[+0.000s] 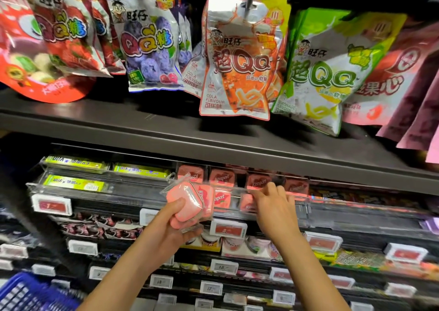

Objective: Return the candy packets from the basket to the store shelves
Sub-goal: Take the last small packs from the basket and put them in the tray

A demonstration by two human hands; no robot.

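Risk of dropping: pink candy packets (190,203) clamped in left hand (171,222) at clear tray's front edge (332,209), right hand (273,203) fingers curled over that edge, basket (28,294) far below.

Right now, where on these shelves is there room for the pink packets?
Dark shelf top under the blueberry bag is bare. The pink row by the right hand is crowded. The left hand holds pink packets.

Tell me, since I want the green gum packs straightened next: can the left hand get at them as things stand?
Probably not yet: the left hand grips pink candy packets, and the green gum packs lie apart to its left behind a clear rail.
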